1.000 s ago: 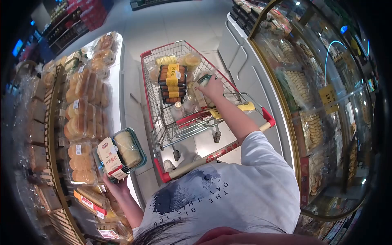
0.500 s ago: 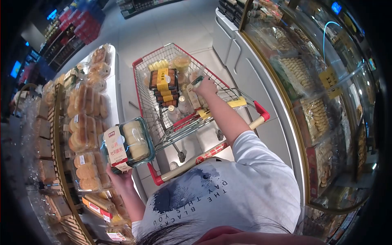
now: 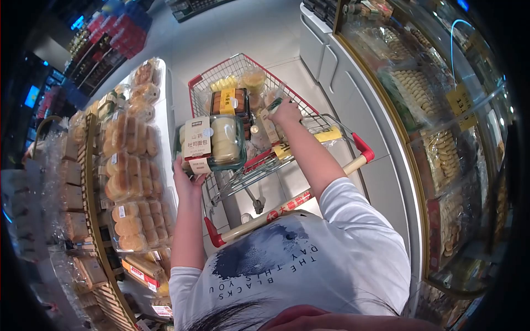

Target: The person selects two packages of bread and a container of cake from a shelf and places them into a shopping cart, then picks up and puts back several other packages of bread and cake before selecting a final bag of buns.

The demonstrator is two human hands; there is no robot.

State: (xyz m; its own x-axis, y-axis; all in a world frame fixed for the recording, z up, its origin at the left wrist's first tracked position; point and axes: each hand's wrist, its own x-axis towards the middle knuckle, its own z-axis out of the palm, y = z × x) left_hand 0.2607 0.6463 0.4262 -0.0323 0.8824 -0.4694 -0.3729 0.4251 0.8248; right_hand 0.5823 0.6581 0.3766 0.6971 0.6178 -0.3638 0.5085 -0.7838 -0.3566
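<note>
My left hand grips the lower left edge of a bread pack, a clear-lidded green tray with pale rolls and a beige paper band. This pack is over the near left part of the shopping cart. Inside the cart, my right hand has its fingers closed on another pack with a beige band and a green edge, tilted and partly hidden. Beside it lie dark-trayed brown cakes with a yellow band, partly covered by the left pack. A bottle cap shows between the packs.
Bagged bread fills the shelf on the left. A glass-fronted pastry case over white cabinets stands close on the right. The cart handle crosses in front of my body. Pale floor tiles lie ahead.
My left hand has carried the bread pack right and up, from beside the shelf to over the cart. My right hand stays on its pack in the cart.
</note>
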